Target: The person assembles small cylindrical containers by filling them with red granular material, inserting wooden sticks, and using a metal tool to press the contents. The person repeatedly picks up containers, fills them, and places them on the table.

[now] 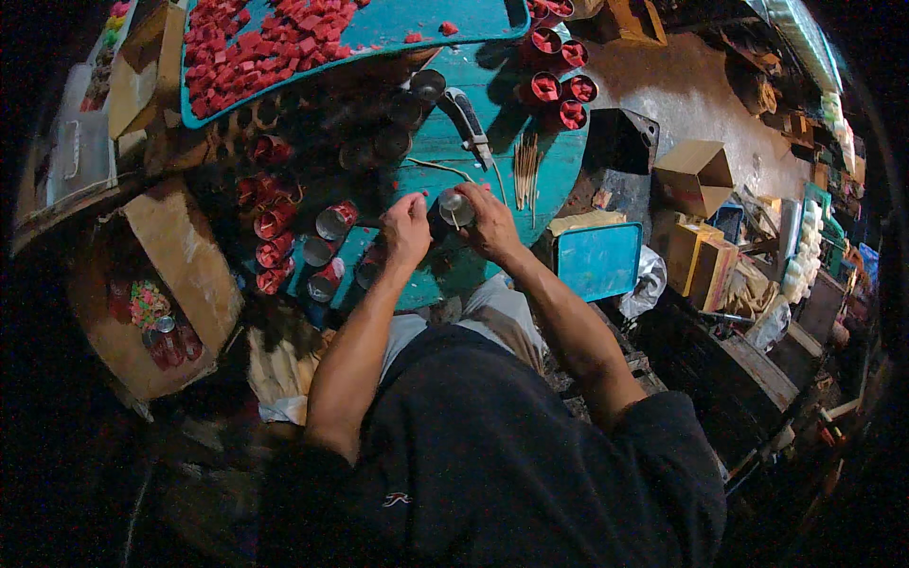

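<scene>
My right hand (490, 225) grips a small round metal cup (455, 207) over the near edge of the teal table, its open top facing up. A thin pale strand shows in the cup. Just left of it, my left hand (407, 230) is closed with thumb and fingertips pressed together; what they pinch, if anything, is too small to make out. Beyond the hands lie a pale cord (438, 168) and a black-handled tool (462, 116) with a grey end. A bundle of thin tan sticks (525, 170) rests to their right.
A teal tray (379, 36) of red chunks spans the far side. Several cups with red pieces (572, 115) stand far right, more cups (275, 223) at left. A blue tray (598, 261) is right of my forearm. Cardboard boxes (186, 248) flank both sides.
</scene>
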A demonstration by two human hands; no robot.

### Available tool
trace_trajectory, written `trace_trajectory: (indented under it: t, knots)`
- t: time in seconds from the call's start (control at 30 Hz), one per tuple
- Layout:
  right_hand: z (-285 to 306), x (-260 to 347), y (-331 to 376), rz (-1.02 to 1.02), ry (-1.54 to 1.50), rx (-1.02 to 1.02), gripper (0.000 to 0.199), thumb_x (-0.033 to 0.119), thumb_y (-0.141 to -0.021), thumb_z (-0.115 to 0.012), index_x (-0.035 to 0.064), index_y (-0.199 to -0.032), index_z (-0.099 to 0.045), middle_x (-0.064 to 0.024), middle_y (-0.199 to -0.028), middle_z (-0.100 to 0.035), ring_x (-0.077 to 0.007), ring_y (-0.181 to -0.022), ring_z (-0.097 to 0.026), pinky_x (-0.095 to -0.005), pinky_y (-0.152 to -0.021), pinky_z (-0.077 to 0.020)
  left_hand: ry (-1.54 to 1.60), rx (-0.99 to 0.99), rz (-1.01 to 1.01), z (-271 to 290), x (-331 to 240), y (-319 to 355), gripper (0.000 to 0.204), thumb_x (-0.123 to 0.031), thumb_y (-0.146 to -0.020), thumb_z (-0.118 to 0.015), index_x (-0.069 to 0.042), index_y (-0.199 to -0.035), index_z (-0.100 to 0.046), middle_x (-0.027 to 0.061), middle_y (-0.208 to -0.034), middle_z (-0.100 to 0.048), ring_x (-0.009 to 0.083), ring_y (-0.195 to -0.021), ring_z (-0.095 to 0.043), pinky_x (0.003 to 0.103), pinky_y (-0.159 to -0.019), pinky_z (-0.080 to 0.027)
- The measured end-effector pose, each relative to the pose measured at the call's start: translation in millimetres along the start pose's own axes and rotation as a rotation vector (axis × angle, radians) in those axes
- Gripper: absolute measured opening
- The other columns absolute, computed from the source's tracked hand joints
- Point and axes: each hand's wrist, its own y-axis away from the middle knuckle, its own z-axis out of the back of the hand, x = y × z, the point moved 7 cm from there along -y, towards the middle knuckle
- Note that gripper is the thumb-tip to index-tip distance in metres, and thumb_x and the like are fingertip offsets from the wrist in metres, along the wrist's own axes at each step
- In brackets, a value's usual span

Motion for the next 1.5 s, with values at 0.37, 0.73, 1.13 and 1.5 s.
trace_trajectory:
  t: [0.37, 0.73, 1.13, 1.5]
  knots:
    - [-11.8, -13.9, -9.2, -0.042, -0.073, 0.022, 0.067, 0.005, -0.073, -0.080, 0.0090, -0.134, -0.053, -0.0184, -0.133, -0.062, -0.0431, -0.116, -0.063, -0.0473, -0.092, -0.0545, -0.359, -0.156, -0.832, 32.3, -104.8, 48.0, 0.032, -0.017, -0.080, -0.081, -0.005, -0.107, -0.071, 0.0129, -0.114, -0.064, 0.0349, -0.110, -0.059, 0.049, -0.095, -0.048]
    - [163.1, 93.8, -117.0, 0.263, 0.136, -0.339, 0.045, 0.011, -0.078, -0.084, 0.0053, -0.119, -0.064, -0.0170, -0.113, -0.067, -0.0358, -0.102, -0.065, -0.0435, -0.087, -0.0538, -0.413, -0.234, -1.002, 23.3, -90.0, 52.2, 0.020, -0.012, -0.085, -0.072, -0.004, -0.103, -0.070, 0.0139, -0.117, -0.065, 0.0359, -0.113, -0.059, 0.052, -0.096, -0.047]
    - [142.4, 107.2, -405.4, 0.563, 0.562, -0.474, 0.085, 0.060, -0.088, -0.072, 0.0090, -0.150, -0.046, -0.0327, -0.148, -0.044, -0.0520, -0.135, -0.046, -0.0605, -0.108, -0.0429, -0.490, -0.118, -1.017, 18.2, -98.9, 53.4, 0.034, -0.017, -0.088, -0.060, -0.001, -0.118, -0.062, 0.0177, -0.126, -0.061, 0.0349, -0.121, -0.056, 0.052, -0.099, -0.045]
    - [158.0, 40.5, -530.3, 0.752, 0.766, -0.116, 0.064, 0.056, -0.096, -0.058, 0.0164, -0.146, -0.054, -0.0196, -0.146, -0.051, -0.0380, -0.134, -0.049, -0.0541, -0.106, -0.0397, -0.476, -0.048, -0.987, 9.2, -120.4, 44.0, 0.030, -0.014, -0.088, -0.061, -0.005, -0.116, -0.064, 0.0152, -0.124, -0.061, 0.0342, -0.119, -0.055, 0.051, -0.099, -0.044]
